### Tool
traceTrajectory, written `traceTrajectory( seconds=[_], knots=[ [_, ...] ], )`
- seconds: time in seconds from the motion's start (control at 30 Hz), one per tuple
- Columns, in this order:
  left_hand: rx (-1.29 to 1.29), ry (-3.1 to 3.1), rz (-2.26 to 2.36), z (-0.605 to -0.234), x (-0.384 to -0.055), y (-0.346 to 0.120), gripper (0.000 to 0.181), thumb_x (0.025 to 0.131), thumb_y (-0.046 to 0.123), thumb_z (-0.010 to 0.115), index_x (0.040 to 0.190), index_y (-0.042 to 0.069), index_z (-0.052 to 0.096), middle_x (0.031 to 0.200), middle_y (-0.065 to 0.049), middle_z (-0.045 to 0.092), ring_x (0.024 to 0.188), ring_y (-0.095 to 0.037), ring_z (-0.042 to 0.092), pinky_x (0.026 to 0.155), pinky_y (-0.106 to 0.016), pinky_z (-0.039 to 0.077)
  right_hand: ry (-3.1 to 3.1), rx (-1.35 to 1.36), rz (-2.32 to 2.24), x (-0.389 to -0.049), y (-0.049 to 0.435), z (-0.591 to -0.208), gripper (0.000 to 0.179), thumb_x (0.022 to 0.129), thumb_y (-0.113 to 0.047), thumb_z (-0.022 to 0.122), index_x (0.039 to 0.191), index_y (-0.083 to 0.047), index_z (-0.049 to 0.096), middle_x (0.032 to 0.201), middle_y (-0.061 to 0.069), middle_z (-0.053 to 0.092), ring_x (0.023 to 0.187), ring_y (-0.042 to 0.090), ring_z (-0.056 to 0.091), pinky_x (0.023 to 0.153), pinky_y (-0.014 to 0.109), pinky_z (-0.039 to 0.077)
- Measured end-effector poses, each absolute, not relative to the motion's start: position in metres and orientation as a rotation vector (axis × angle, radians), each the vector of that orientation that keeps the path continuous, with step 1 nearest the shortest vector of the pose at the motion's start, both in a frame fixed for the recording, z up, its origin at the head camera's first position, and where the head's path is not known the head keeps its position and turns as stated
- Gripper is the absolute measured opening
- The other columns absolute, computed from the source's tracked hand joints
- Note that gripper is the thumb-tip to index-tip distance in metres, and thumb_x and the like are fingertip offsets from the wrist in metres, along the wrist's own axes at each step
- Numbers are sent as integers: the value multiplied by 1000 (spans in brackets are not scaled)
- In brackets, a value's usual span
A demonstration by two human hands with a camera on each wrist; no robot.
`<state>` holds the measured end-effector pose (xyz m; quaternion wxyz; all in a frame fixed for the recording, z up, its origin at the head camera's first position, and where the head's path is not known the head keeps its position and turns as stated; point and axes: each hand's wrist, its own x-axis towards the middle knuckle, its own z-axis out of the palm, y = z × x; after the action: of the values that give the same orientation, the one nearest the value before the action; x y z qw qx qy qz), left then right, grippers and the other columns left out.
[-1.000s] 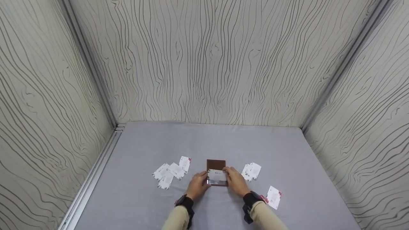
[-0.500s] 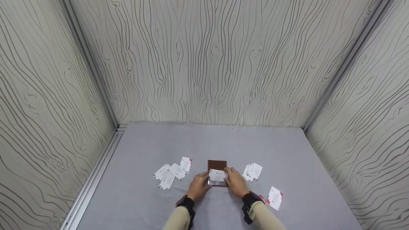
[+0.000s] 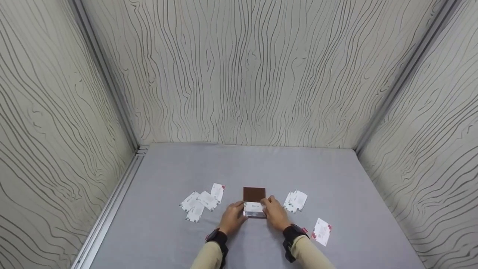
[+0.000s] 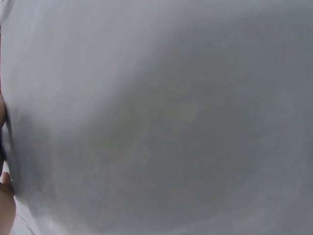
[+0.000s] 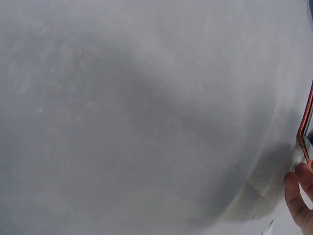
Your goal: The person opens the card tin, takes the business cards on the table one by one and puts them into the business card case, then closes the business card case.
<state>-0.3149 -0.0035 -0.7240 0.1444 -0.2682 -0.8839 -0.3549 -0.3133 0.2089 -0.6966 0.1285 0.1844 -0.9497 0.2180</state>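
A brown card holder (image 3: 254,194) lies opened out on the grey table in the head view, its near half topped by a shiny clear part. On that near half is a white printed card (image 3: 253,207), its lower part overlapping the clear part. My left hand (image 3: 232,217) grips the holder's left edge, thumb at the near corner. From the right, my right hand (image 3: 275,213) pinches the card's right edge with thumb and fingers. Only a sliver of the left fingers (image 4: 6,205) shows in the left wrist view. The right wrist view catches the right fingers (image 5: 295,196) beside the holder's reddish-brown edge (image 5: 305,117).
Several white cards (image 3: 195,213) with leaf or red flower prints lie overlapping on the left. To the right are a small overlapping group of cards (image 3: 295,201) and, nearer, a red-flowered card (image 3: 322,232). Wood-grain panels (image 3: 239,74) wall the grey table (image 3: 168,168) behind and at both sides.
The card has slid toward the near edge of the holder, baring more of the brown far half. Both hands keep almost the same place.
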Motion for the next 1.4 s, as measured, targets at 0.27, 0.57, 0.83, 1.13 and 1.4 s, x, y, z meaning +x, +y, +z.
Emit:
traceTrajectory(
  seconds=[0.27,0.57,0.83,1.13,1.4],
  knots=[
    [-780,-2561,-996,-719,-312,-2,48,79,5,77,120,-14,62,122,-27,63,112,-41,60,99,-49,46,-2777,522,622,-311,208,-697,19,90,2,62,109,-3,65,96,8,51,87,31,57,71,46,51],
    [-759,-2570,-1043,-720,-312,-2,50,78,2,77,121,-16,60,123,-27,62,114,-41,59,101,-48,45,-2767,558,575,-309,208,-701,20,92,-2,61,110,-2,69,94,10,51,82,28,53,66,42,48],
    [-802,-2502,-995,-719,-311,-4,45,76,4,79,115,-11,65,119,-24,64,107,-40,62,95,-47,49,-2817,617,577,-306,213,-694,29,93,-1,62,120,-1,69,96,12,51,84,29,51,69,42,48],
    [-773,-2547,-966,-722,-312,-4,46,77,7,80,117,-11,65,121,-23,64,109,-39,61,96,-46,49,-2782,691,620,-301,231,-691,24,92,-5,66,116,-4,67,97,7,55,88,27,55,73,43,50],
    [-795,-2534,-976,-721,-312,-3,45,78,6,79,117,-11,65,121,-24,63,108,-40,61,96,-46,49,-2786,651,611,-300,259,-686,19,84,-2,72,103,-4,68,90,4,56,86,26,53,72,44,48]
  ],
)
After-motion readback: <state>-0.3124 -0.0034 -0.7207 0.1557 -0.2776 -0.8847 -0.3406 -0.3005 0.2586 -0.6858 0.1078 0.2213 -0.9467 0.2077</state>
